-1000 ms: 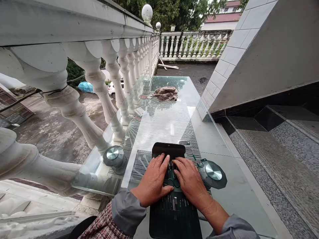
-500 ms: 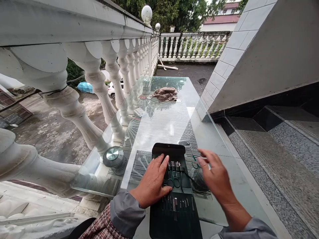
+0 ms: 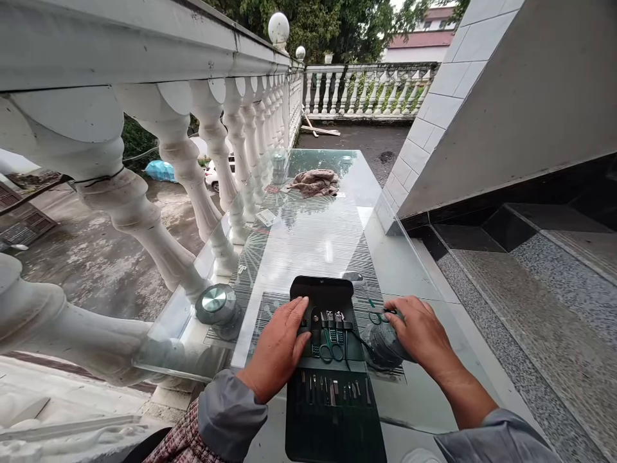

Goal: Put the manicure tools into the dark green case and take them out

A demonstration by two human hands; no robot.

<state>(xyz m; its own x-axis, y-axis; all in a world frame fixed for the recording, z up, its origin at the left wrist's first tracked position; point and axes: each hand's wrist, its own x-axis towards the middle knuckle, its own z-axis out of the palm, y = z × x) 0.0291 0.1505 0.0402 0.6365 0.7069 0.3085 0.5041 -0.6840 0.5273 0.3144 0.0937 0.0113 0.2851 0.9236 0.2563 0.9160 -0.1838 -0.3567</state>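
One open case [image 3: 332, 432]
Left hand [image 3: 276, 345] spread at its nine o'clock; right hand [image 3: 418, 331] pinching a green-handled tool [image 3: 385, 311], two o'clock.

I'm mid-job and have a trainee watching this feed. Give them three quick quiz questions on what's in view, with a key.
1. Multiple choice: what is the left hand placed at?
A) the stair steps
B) the edge of the open case
C) the white railing

2. True or false: the brown cloth lies nearer to the person than the case does.

3. Fill in the blank: the handles of the scissors in the case are ____.

Key:
1. B, the case's left edge.
2. False; the cloth is toward the far end of the glass table, beyond the case.
3. Green.
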